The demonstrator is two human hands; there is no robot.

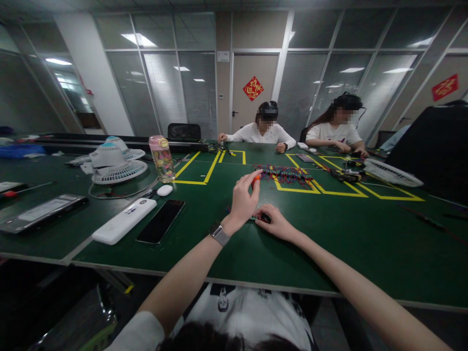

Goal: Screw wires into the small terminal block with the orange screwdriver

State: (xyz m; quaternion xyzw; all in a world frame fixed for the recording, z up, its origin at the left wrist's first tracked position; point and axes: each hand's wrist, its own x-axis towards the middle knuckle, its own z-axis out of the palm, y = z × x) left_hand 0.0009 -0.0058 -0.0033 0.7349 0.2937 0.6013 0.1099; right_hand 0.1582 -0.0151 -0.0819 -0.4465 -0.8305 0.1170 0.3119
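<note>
The green table (365,243) filled most of our view, and a person in white (272,134) sat across it. On its far half, just past our hands, we saw a tangle of wired circuit boards (288,176) overlapping the yellow tape outlines (298,190). Our left hand (244,197) was raised, thumb and fingertips pinching a slim orange object (256,180). Our right hand (277,222) sat lower, its fingers bent around a small black part (266,218); we could not tell whether the tips gripped or merely pressed. A black smartphone (162,222) lay to our left. The small green circuit board (252,219) showed between our hands, mostly covered, with red wiring beside it.

We judged that a loose right-hand hold could let the board twist, and that a wire snagged on our fingers could strain its joint. The left fingertips, so near the tangle, could also catch a stray lead.

The table's near edge ran below our forearms, well apart from the board. We had the widest sweep to the right; leftward, the smartphone limited us.
</note>
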